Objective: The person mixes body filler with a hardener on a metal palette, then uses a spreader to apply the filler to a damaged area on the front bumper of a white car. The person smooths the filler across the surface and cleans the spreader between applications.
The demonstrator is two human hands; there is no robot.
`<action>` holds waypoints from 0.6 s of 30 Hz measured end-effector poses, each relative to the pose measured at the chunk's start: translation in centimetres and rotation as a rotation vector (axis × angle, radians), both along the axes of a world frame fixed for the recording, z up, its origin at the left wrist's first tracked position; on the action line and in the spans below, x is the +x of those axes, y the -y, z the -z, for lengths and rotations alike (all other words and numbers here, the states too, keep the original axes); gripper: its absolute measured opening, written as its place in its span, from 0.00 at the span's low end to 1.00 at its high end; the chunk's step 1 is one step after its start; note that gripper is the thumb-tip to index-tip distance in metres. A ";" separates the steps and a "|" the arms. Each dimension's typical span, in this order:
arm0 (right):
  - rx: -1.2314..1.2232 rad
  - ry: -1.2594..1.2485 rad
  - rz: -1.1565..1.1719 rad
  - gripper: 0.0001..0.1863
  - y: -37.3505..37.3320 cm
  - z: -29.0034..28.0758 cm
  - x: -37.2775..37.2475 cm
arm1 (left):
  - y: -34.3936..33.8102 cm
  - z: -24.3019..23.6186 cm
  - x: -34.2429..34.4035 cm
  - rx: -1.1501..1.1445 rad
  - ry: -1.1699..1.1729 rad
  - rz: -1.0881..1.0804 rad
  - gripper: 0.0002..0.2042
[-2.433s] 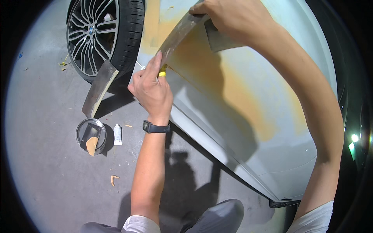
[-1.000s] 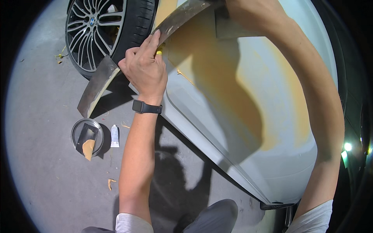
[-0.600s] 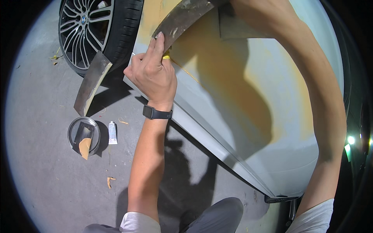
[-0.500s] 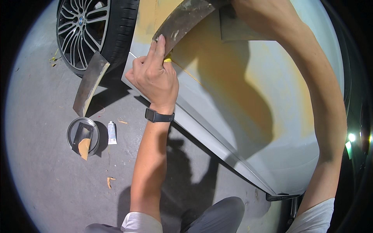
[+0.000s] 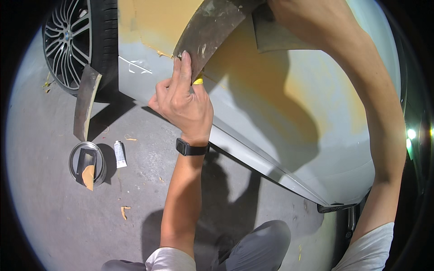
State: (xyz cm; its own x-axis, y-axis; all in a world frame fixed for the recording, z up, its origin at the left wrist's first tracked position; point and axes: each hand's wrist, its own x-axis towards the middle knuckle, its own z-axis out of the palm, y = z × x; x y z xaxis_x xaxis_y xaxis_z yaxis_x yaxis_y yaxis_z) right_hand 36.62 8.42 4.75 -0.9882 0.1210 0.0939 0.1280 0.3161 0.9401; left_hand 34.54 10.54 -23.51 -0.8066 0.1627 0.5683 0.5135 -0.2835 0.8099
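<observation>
A long, dark flexible putty spreader (image 5: 207, 34) bends in a curve over the car panel (image 5: 289, 153), which is coated in places with tan filler (image 5: 158, 20). The spreader's lower end is in my left hand (image 5: 183, 101), index and middle fingers laid along its face. A small bright yellow patch (image 5: 198, 80) shows by those fingers. My right hand (image 5: 300, 13) reaches over from the right to the upper end, its fingers mostly hidden or cut off by the top edge. Under this hand lies a flat grey sheet (image 5: 271, 36); whether it is held I cannot tell.
A car wheel (image 5: 68, 36) stands at upper left, with another curved spreader (image 5: 87, 101) leaning near it. On the grey floor are an open round can (image 5: 103, 169) with a filler-smeared scraper (image 5: 86, 158) across it, a white tube (image 5: 120, 155) and filler scraps (image 5: 124, 211).
The view has shifted, so the wheel, can and tube sit farther left in it. More tan filler shows left of the spreader. Both hands keep their grip.
</observation>
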 end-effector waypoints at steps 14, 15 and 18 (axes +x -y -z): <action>-0.020 0.011 0.152 0.16 2.7 -0.2 10.0 | 2.8 0.7 9.5 0.005 -0.093 0.160 0.24; -0.036 0.009 0.109 0.16 2.6 0.2 10.7 | 2.9 0.8 10.3 -0.026 -0.106 0.157 0.24; 0.014 0.019 0.223 0.18 4.0 0.4 13.0 | 3.2 0.8 13.1 0.032 -0.061 0.183 0.30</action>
State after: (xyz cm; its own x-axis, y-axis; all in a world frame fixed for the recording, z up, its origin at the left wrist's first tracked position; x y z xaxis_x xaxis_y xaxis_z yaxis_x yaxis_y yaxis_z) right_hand 49.61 4.43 4.32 -0.9388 0.3353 0.0787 0.1755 0.2693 0.9469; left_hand 47.59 7.32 -24.36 -0.7292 0.2845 0.6224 0.4990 -0.4014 0.7680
